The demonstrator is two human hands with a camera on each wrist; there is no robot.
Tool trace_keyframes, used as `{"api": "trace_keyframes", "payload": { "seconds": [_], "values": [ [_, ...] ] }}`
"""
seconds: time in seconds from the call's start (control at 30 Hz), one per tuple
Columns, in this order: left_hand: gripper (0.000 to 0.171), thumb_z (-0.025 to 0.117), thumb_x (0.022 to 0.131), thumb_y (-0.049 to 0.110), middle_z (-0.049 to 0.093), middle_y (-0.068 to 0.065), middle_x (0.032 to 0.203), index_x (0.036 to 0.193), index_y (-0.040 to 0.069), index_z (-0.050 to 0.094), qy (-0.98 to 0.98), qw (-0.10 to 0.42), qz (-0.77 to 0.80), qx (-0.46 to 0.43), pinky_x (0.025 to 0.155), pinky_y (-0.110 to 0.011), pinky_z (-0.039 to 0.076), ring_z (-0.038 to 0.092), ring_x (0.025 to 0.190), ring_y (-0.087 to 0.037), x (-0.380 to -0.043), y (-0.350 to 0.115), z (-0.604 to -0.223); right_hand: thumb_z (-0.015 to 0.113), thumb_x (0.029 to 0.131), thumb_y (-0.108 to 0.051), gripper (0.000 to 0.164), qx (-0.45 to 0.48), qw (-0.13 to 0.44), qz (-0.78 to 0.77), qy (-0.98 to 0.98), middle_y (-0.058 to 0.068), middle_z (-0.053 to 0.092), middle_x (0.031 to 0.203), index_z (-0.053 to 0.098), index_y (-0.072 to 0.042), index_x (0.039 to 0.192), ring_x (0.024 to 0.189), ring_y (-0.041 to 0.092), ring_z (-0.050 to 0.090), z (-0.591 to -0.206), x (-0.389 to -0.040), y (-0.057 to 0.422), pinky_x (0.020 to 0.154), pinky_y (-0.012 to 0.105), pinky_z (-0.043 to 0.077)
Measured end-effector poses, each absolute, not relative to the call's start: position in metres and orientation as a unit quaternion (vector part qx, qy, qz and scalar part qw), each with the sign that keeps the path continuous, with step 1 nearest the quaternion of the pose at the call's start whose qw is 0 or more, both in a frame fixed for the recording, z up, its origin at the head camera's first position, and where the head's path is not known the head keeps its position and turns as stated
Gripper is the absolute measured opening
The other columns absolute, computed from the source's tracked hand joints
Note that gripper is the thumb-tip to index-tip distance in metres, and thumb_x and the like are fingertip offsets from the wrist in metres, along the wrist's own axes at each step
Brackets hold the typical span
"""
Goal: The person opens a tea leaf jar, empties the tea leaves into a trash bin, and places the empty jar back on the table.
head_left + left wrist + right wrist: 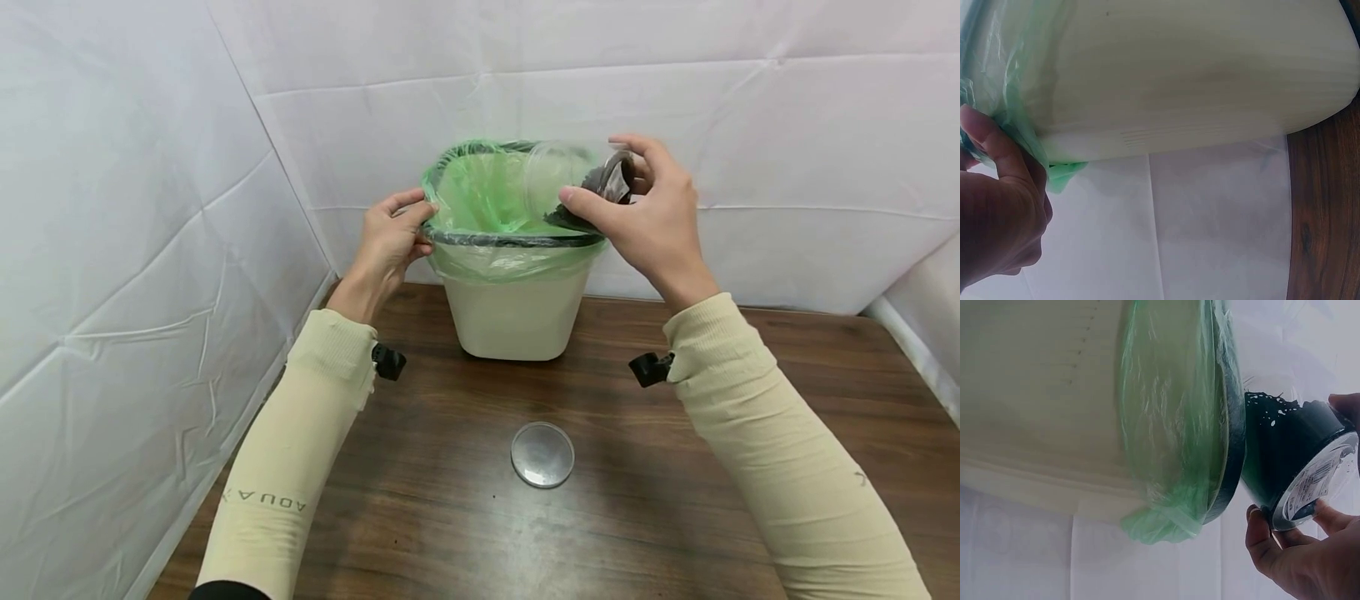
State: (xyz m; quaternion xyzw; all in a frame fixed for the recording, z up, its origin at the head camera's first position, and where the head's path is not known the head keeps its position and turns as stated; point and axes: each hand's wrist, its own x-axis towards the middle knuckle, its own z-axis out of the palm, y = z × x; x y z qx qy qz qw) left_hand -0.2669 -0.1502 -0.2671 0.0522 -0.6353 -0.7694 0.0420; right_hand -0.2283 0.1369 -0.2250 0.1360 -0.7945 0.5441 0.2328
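A pale waste bin [517, 321] stands on the table, lined with a green plastic bag [480, 196] folded over its dark rim [517, 240]. At the left side, my left hand [386, 237] pinches the bag and rim between thumb and fingers. My right hand [660, 221] grips a clear plastic jar [551, 171] by its base end, tipped on its side with its mouth toward the inside of the bin. Dark material [1279, 444] fills the jar's lower part, and a barcode label [1319, 481] shows on its base. The material's exact kind is unclear.
A round clear lid [542, 455] lies on the brown wooden table [435, 500] in front of the bin. White sheeting [750, 133] hangs close behind the bin and along the left side.
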Motion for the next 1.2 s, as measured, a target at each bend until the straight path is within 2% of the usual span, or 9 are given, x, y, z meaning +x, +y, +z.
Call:
{"api": "trace_keyframes", "payload": {
  "seconds": [0.57, 0.77, 1.07, 1.2],
  "values": [
    [0.039, 0.067, 0.097, 0.011, 0.064, -0.008, 0.119, 0.136, 0.014, 0.06, -0.639, 0.045, -0.767, 0.047, 0.047, -0.021, 0.048, 0.046, 0.048, -0.009, -0.264, -0.149, -0.267, 0.088, 0.075, -0.037, 0.072, 0.143, 0.225, 0.536, -0.801, 0.005, 0.065, 0.11, 0.059, -0.025, 0.141, 0.095, 0.018, 0.061, -0.218, -0.227, 0.131, 0.075, 0.028, 0.047],
    [0.039, 0.066, 0.097, 0.011, 0.065, -0.007, 0.113, 0.135, 0.014, 0.059, -0.639, 0.043, -0.767, 0.046, 0.047, -0.021, 0.049, 0.048, 0.049, -0.01, -0.263, -0.148, -0.266, 0.086, 0.076, -0.042, 0.076, 0.135, 0.212, 0.533, -0.808, 0.003, 0.063, 0.12, 0.057, -0.029, 0.144, 0.102, 0.019, 0.061, -0.214, -0.225, 0.13, 0.079, 0.029, 0.048],
    [0.04, 0.067, 0.097, 0.012, 0.064, -0.007, 0.112, 0.136, 0.014, 0.06, -0.641, 0.043, -0.765, 0.042, 0.049, -0.022, 0.049, 0.049, 0.051, -0.011, -0.263, -0.144, -0.267, 0.085, 0.077, -0.044, 0.08, 0.14, 0.201, 0.534, -0.809, 0.002, 0.063, 0.13, 0.052, -0.026, 0.148, 0.105, 0.02, 0.06, -0.209, -0.224, 0.127, 0.081, 0.029, 0.049],
    [0.04, 0.067, 0.097, 0.012, 0.063, -0.007, 0.111, 0.136, 0.014, 0.06, -0.64, 0.044, -0.766, 0.039, 0.049, -0.022, 0.05, 0.049, 0.051, -0.012, -0.263, -0.142, -0.268, 0.084, 0.078, -0.045, 0.079, 0.136, 0.197, 0.531, -0.813, 0.006, 0.062, 0.134, 0.052, -0.028, 0.148, 0.107, 0.021, 0.059, -0.208, -0.225, 0.126, 0.082, 0.03, 0.049]
  ]
}}
